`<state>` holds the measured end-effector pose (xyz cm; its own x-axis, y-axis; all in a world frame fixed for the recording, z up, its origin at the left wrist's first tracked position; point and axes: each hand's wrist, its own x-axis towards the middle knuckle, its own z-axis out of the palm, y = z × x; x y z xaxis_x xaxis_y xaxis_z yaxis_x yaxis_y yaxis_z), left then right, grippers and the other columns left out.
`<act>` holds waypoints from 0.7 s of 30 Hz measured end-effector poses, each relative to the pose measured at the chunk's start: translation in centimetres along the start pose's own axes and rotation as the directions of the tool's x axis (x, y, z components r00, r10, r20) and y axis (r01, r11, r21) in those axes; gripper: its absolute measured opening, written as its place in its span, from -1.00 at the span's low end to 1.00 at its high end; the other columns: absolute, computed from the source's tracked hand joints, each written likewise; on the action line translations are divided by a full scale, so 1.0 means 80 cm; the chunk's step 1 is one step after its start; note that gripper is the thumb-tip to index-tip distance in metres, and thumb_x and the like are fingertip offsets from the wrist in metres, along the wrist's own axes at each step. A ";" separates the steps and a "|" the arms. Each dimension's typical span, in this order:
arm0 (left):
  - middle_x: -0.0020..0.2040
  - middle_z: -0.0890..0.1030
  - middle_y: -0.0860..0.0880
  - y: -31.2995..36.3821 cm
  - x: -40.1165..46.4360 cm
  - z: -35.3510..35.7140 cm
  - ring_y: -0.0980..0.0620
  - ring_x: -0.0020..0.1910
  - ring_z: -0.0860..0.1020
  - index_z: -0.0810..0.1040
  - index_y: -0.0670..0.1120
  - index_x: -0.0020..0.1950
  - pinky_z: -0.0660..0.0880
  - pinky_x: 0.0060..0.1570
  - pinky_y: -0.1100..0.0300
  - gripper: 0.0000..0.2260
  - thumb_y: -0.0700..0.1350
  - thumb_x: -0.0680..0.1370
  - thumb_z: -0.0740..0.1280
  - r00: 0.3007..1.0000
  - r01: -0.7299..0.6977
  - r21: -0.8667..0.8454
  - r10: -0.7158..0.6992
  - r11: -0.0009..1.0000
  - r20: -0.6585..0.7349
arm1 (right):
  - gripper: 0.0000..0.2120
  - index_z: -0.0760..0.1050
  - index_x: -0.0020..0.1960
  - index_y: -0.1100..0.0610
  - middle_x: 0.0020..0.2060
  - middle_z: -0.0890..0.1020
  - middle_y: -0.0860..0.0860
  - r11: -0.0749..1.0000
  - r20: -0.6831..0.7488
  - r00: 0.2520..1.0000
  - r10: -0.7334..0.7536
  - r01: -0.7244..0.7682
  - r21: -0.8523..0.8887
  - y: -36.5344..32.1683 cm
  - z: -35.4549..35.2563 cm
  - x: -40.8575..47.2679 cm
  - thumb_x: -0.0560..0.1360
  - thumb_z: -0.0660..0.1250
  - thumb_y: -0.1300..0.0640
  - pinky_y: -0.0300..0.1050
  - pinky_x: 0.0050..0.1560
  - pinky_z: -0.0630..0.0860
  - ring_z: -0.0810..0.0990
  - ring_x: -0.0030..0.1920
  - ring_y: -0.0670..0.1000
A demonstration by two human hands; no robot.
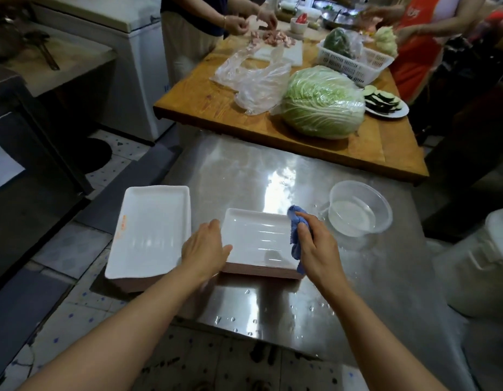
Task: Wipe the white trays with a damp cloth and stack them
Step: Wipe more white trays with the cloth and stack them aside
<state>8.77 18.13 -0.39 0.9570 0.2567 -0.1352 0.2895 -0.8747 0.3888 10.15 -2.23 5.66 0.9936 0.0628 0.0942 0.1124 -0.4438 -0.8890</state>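
Two bare forearms reach over the steel bench (272, 170). Right hand (315, 246), its grip curled round a blue cloth (294, 235), sits at the right end of the tray (256, 238), which tops a low stack. Left hand (205, 246) lies flat, fingers straight, on its left edge. Its long axis runs left to right, so wiping likely sweeps leftward. Another stack (151, 232) lies just left; a water bowl (357, 211) sits right.
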 end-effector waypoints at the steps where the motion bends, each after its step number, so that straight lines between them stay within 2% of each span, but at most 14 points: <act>1: 0.17 0.50 -0.09 0.002 0.009 0.007 -0.14 0.09 0.52 0.35 -0.09 0.21 0.44 -0.05 0.06 -0.63 0.06 0.52 0.31 0.999 0.043 -0.011 -0.043 0.999 0.034 | -0.68 0.48 -0.20 -0.06 -0.29 0.52 -0.10 1.000 -0.013 1.000 0.006 -0.006 0.004 0.003 -0.008 0.000 0.62 0.08 0.17 -0.38 -0.40 0.41 0.51 -0.22 -0.12; 3: 0.15 0.52 -0.11 0.003 0.023 0.017 -0.14 0.07 0.53 0.40 -0.12 0.20 0.48 -0.03 0.06 -0.68 0.01 0.52 0.31 0.990 0.117 -0.047 -0.113 0.992 0.086 | -0.70 0.54 -0.12 -0.02 -0.33 0.52 -0.09 0.999 -0.025 0.999 0.029 -0.029 0.015 0.010 -0.022 0.000 0.62 0.08 0.18 -0.27 -0.46 0.43 0.50 -0.32 -0.13; 5: 0.09 0.57 -0.13 0.001 0.030 0.022 -0.13 0.00 0.54 0.46 -0.14 0.13 0.52 -0.04 0.06 -0.76 -0.08 0.52 0.29 0.987 0.136 -0.056 -0.130 0.989 0.089 | -0.75 0.52 -0.06 0.21 -0.34 0.53 -0.10 0.999 -0.029 0.999 0.037 -0.037 0.011 0.016 -0.033 0.000 0.62 0.08 0.18 -0.11 -0.48 0.44 0.49 -0.41 -0.15; 7: 0.03 0.59 -0.12 0.000 0.031 0.023 -0.14 -0.05 0.54 0.49 -0.12 0.07 0.50 -0.11 0.09 -0.82 -0.12 0.49 0.30 0.988 0.140 -0.053 -0.137 0.989 0.065 | -0.73 0.50 -0.03 0.29 -0.28 0.55 -0.14 0.999 -0.043 0.998 0.048 -0.048 -0.001 0.022 -0.043 0.000 0.62 0.08 0.17 -0.08 -0.45 0.48 0.53 -0.30 -0.16; 9: -0.03 0.59 -0.10 0.002 0.029 0.021 -0.15 -0.09 0.53 0.49 -0.09 -0.06 0.43 -0.19 0.11 -0.91 -0.15 0.46 0.30 0.989 0.150 -0.070 -0.149 0.986 0.020 | -0.73 0.56 0.01 0.16 -0.20 0.54 -0.14 0.998 -0.049 0.997 0.066 -0.066 0.008 0.026 -0.050 0.001 0.62 0.08 0.17 -0.14 -0.43 0.51 0.55 -0.18 -0.10; 11: -0.09 0.60 -0.09 0.002 0.023 0.022 -0.14 -0.13 0.52 0.46 -0.07 -0.17 0.38 -0.23 0.13 -0.95 -0.19 0.44 0.31 0.989 0.139 -0.122 -0.144 0.983 -0.038 | -0.74 0.53 -0.06 -0.01 -0.17 0.53 -0.13 0.997 -0.055 0.996 0.077 -0.076 0.020 0.029 -0.058 0.004 0.62 0.08 0.17 -0.20 -0.41 0.50 0.55 -0.19 -0.14; 12: -0.11 0.60 -0.09 0.001 0.020 0.022 -0.12 -0.15 0.51 0.45 -0.07 -0.18 0.37 -0.23 0.14 -0.94 -0.20 0.45 0.32 0.988 0.127 -0.150 -0.138 0.981 -0.066 | -0.74 0.53 -0.08 0.01 -0.18 0.54 -0.13 0.997 -0.062 0.995 0.079 -0.077 0.031 0.030 -0.061 0.005 0.62 0.09 0.17 -0.24 -0.42 0.49 0.54 -0.26 -0.20; 14: -0.13 0.58 -0.08 0.000 0.016 0.024 -0.11 -0.15 0.50 0.46 -0.09 -0.13 0.36 -0.21 0.14 -0.95 -0.21 0.48 0.31 0.985 0.122 -0.222 -0.145 0.967 -0.093 | -0.75 0.54 -0.05 0.21 -0.25 0.53 -0.15 0.996 -0.081 0.994 0.078 -0.075 0.041 0.032 -0.068 0.008 0.61 0.10 0.20 -0.29 -0.45 0.47 0.54 -0.35 -0.25; 16: -0.12 0.54 -0.06 0.001 0.014 0.025 -0.08 -0.14 0.48 0.41 -0.10 -0.06 0.35 -0.17 0.13 -0.93 -0.23 0.51 0.27 0.977 0.183 -0.338 -0.209 0.923 -0.043 | -0.75 0.52 -0.04 0.32 -0.33 0.53 -0.16 0.997 -0.107 0.992 0.068 -0.063 0.049 0.038 -0.073 0.011 0.61 0.10 0.22 -0.39 -0.45 0.42 0.56 -0.23 -0.25; 18: -0.09 0.51 -0.06 0.003 0.013 0.025 -0.07 -0.11 0.47 0.38 -0.11 -0.01 0.37 -0.15 0.11 -0.89 -0.26 0.51 0.24 0.953 0.281 -0.473 -0.300 0.835 0.038 | -0.74 0.51 -0.03 0.36 -0.36 0.53 -0.18 0.997 -0.130 0.990 0.050 -0.043 0.058 0.044 -0.078 0.013 0.61 0.11 0.23 -0.49 -0.43 0.39 0.54 -0.04 -0.15; 19: -0.08 0.52 -0.07 0.005 0.012 0.024 -0.08 -0.10 0.48 0.39 -0.12 0.00 0.40 -0.14 0.09 -0.88 -0.28 0.50 0.24 0.943 0.311 -0.522 -0.327 0.794 0.064 | -0.73 0.51 -0.02 0.38 -0.35 0.54 -0.20 0.998 -0.131 0.990 0.046 -0.039 0.058 0.046 -0.080 0.014 0.61 0.10 0.22 -0.48 -0.43 0.40 0.54 -0.04 -0.14; 21: -0.08 0.54 -0.07 0.009 0.011 0.020 -0.08 -0.09 0.51 0.40 -0.13 0.02 0.43 -0.12 0.06 -0.84 -0.29 0.48 0.25 0.940 0.314 -0.573 -0.334 0.757 0.073 | -0.72 0.50 -0.03 0.36 -0.29 0.54 -0.19 0.998 -0.125 0.991 0.049 -0.043 0.046 0.050 -0.086 0.016 0.62 0.10 0.19 -0.42 -0.44 0.41 0.56 -0.25 -0.23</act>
<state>9.78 17.05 -1.67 0.8010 0.5035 -0.3238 0.5303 -0.3460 0.7740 11.96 -10.09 5.36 0.9918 -0.0715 0.1063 0.0686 -0.4043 -0.9121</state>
